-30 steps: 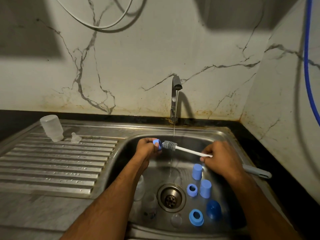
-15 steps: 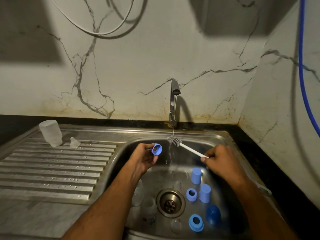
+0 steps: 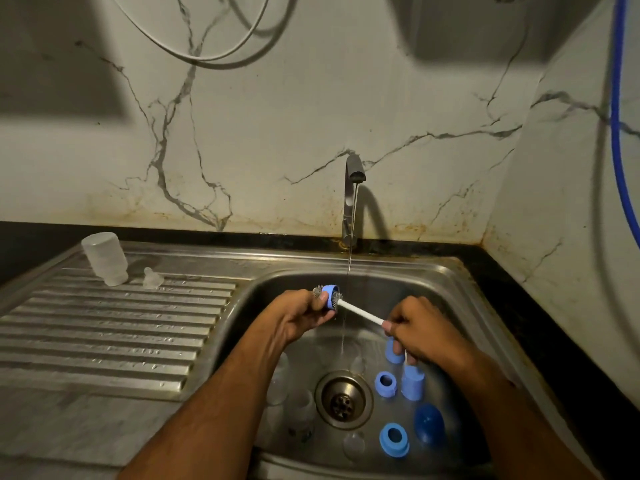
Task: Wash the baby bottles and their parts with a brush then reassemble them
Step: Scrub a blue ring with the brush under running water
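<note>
Scrubbing step: left hand (image 3: 304,315) pinches a blue ring (image 3: 330,295) over the sink (image 3: 446,275), right hand (image 3: 420,332) clasps the brush (image 3: 358,311) threaded through it; rinsing under the tap (image 3: 353,174) likely follows.

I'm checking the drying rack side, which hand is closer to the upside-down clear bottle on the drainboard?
Left. The left hand is at the basin's near-left edge, closer to the clear bottle; the right hand is farther right across the basin.
</note>
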The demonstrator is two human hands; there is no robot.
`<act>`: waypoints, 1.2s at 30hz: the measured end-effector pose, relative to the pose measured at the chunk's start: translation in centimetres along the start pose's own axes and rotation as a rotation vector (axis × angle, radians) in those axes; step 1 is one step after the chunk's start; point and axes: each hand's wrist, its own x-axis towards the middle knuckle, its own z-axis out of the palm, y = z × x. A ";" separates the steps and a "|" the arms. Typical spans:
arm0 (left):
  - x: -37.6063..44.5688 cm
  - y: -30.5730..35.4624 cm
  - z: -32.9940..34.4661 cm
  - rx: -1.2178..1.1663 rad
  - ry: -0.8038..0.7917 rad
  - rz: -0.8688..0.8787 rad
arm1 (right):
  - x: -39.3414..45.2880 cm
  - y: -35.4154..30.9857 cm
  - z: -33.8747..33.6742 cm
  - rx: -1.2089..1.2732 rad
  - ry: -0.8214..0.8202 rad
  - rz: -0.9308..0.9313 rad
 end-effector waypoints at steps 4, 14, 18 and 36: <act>-0.1 0.1 0.0 0.025 0.003 0.000 | 0.3 -0.4 0.1 -0.154 0.109 -0.019; 0.2 0.2 -0.2 0.014 0.008 0.015 | 0.2 0.4 -0.8 -0.121 0.129 -0.050; -0.3 0.2 -0.2 0.060 0.004 0.025 | 0.0 0.5 -1.0 -0.156 0.161 -0.044; -0.4 0.0 0.0 0.114 0.042 0.023 | 0.2 -0.4 -0.3 -0.261 0.170 -0.057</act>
